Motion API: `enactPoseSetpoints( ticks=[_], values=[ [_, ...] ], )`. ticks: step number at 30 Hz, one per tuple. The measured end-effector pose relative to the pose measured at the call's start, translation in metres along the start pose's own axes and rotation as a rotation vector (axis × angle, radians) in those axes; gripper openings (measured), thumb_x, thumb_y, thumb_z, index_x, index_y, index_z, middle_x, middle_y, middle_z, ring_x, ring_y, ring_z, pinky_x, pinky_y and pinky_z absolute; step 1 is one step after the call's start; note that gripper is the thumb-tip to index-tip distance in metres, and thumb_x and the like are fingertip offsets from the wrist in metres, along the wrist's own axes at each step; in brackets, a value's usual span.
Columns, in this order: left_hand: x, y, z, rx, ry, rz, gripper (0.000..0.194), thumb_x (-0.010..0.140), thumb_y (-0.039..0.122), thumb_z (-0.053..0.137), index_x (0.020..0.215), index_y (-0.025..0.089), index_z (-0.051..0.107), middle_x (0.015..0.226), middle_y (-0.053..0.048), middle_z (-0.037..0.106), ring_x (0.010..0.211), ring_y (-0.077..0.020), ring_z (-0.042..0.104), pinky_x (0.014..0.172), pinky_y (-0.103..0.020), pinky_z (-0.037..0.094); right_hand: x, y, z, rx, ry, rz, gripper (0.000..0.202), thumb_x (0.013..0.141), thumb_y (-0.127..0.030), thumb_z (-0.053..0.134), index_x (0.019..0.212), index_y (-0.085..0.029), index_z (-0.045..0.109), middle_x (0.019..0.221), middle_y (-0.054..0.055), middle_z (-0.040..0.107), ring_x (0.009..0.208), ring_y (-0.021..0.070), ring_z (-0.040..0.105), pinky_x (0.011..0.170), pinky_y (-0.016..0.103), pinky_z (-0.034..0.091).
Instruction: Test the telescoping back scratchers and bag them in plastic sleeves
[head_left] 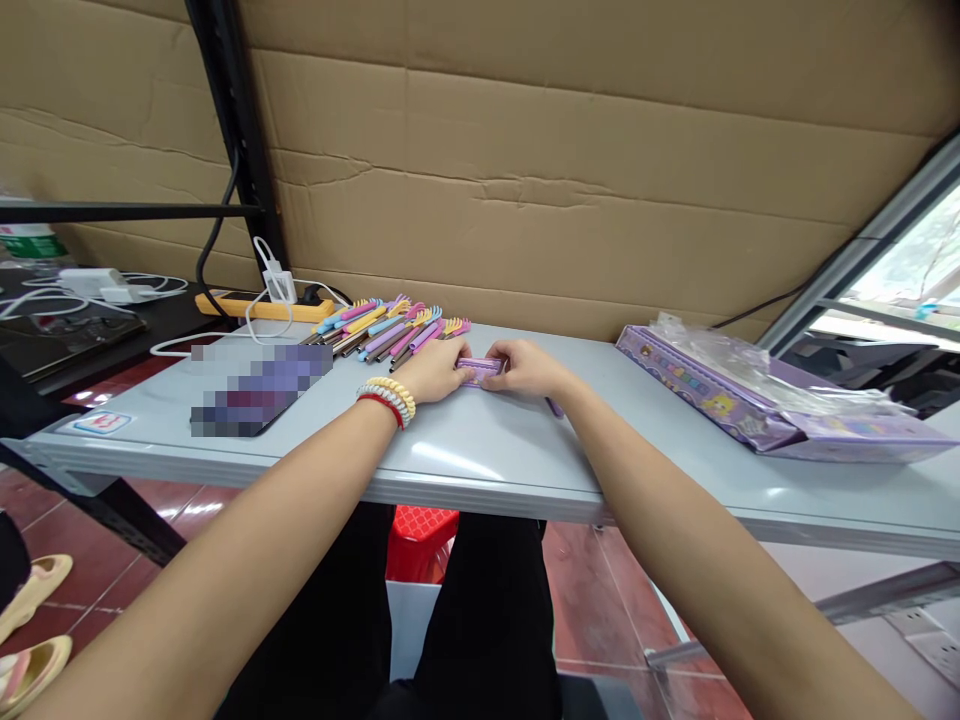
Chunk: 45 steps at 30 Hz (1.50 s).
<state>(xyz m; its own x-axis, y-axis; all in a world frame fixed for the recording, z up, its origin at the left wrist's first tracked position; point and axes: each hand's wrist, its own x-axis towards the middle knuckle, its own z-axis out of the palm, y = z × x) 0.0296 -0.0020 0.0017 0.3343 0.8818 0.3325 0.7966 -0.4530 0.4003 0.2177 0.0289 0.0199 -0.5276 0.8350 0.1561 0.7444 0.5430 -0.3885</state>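
Both hands meet over the middle of the grey table, with a small purple box [480, 372] between them. The fingers of my left hand [436, 370] grip its left end; beaded bracelets and a red band circle that wrist. At its right end, my right hand [529, 368] pinches the same box. Part of a dark purple item [554, 407] shows beneath my right hand. Just behind my left hand lies a pile of colourful sticks [390, 325] with fork-like tips and metal-coloured ends.
A purple display box [697, 390] with clear plastic lies at the right. A blurred-out flat object [262, 390] rests at the left, near a yellow power strip [262, 307] with white cables. Cardboard [525, 170] stands behind the table [465, 440].
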Motion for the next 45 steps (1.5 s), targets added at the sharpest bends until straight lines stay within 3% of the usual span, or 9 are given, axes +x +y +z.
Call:
enactPoseSetpoints(
  ticks=[19, 35, 45],
  values=[
    [0.000, 0.002, -0.001, -0.014, 0.028, 0.003, 0.014, 0.080, 0.026, 0.059, 0.091, 0.017, 0.058, 0.091, -0.005, 0.064, 0.084, -0.0194, 0.058, 0.071, -0.030, 0.042, 0.002, 0.000, 0.007, 0.006, 0.032, -0.111, 0.018, 0.067, -0.025, 0.061, 0.083, -0.017, 0.062, 0.076, 0.000, 0.062, 0.067, 0.0133, 0.051, 0.061, 0.025, 0.033],
    [-0.002, 0.005, -0.003, 0.007, 0.039, 0.021, 0.011, 0.082, 0.024, 0.060, 0.089, 0.016, 0.059, 0.089, -0.005, 0.065, 0.081, -0.0182, 0.058, 0.072, -0.029, 0.042, 0.003, -0.003, 0.008, -0.083, -0.018, -0.112, 0.018, 0.074, -0.034, 0.060, 0.081, -0.017, 0.062, 0.073, 0.000, 0.061, 0.065, 0.0126, 0.049, 0.059, 0.024, 0.030],
    [-0.002, 0.002, 0.005, 0.002, 0.119, -0.046, 0.018, 0.078, 0.029, 0.064, 0.090, 0.017, 0.060, 0.084, -0.005, 0.066, 0.078, -0.0182, 0.060, 0.068, -0.029, 0.045, 0.003, -0.004, 0.013, -0.120, 0.008, -0.120, 0.018, 0.076, -0.036, 0.057, 0.075, -0.018, 0.056, 0.069, 0.001, 0.058, 0.062, 0.0127, 0.046, 0.057, 0.025, 0.028]
  ],
)
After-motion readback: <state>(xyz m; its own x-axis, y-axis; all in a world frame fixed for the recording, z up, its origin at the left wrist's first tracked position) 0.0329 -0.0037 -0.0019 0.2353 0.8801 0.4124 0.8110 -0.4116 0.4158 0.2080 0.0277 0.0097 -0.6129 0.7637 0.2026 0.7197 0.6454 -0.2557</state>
